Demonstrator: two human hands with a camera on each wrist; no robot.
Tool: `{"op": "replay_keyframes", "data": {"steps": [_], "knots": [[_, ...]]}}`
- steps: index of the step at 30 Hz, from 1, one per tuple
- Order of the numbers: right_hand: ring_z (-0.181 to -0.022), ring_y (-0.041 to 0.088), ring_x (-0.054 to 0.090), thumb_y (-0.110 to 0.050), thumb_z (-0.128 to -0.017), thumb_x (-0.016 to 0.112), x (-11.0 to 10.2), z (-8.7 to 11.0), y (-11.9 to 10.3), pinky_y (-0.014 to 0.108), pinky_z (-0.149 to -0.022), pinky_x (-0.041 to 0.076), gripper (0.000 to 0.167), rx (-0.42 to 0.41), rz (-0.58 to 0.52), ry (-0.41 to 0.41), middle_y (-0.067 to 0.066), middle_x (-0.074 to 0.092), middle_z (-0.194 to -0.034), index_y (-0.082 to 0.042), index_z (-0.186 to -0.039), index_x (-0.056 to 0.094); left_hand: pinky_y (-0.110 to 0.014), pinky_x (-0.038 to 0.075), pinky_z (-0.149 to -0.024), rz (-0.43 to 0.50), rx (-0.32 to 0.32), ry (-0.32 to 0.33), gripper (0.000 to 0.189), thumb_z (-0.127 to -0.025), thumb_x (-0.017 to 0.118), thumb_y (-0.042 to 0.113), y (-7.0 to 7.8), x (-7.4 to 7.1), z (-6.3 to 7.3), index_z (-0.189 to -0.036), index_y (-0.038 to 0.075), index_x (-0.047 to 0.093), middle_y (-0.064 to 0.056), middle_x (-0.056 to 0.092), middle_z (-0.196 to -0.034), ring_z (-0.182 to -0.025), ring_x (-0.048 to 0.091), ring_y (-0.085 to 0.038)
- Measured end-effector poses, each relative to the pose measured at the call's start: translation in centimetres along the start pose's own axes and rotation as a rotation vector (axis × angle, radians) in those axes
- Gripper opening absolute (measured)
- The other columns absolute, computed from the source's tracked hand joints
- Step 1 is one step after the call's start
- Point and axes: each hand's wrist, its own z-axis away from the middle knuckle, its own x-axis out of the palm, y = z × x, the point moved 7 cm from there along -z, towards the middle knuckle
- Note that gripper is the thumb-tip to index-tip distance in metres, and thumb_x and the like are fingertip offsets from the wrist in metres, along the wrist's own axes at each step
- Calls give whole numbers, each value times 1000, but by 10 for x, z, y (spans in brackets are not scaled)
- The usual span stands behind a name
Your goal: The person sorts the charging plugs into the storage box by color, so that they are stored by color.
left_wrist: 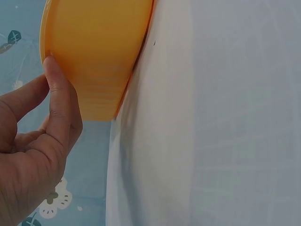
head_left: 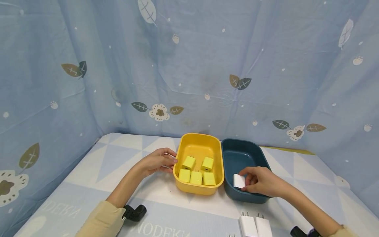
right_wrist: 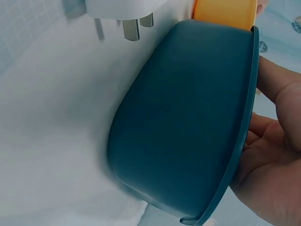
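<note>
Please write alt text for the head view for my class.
A person's right-hand grip pinches a white wall charger inside a dark blue bin; the left-hand grip touches a neighbouring yellow bin holding five yellow wall chargers. More white chargers lie in front.

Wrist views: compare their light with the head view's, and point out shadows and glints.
Head view: brighter, with soft shadow near the yellow bin; left wrist view: dimmer, a blurry grey shadow on the tablecloth beside that bin; right wrist view: also dim, soft shadow along the blue bin, a glint on the metal prongs of a white charger.
</note>
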Motion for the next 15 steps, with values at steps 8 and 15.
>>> {"op": "replay_keyframes", "data": {"steps": [8, 15], "knots": [[-63, 7, 54, -13, -85, 77, 0, -3, -3, 23, -58, 52, 38, 1, 13, -35, -6, 58, -77, 3, -115, 63, -32, 60, -74, -2, 10, -4, 35, -95, 66, 9, 0, 0, 1, -124, -3, 50, -15, 63, -99, -75, 65, -21], [-64, 7, 55, -18, -86, 77, 2, -6, -3, 23, -59, 51, 38, 7, 10, -56, -7, 59, -78, 2, -116, 63, -32, 60, -74, -7, 9, -1, 34, -95, 66, 9, 0, 0, -1, -123, -2, 50, -15, 64, -100, -75, 65, -21]]}}
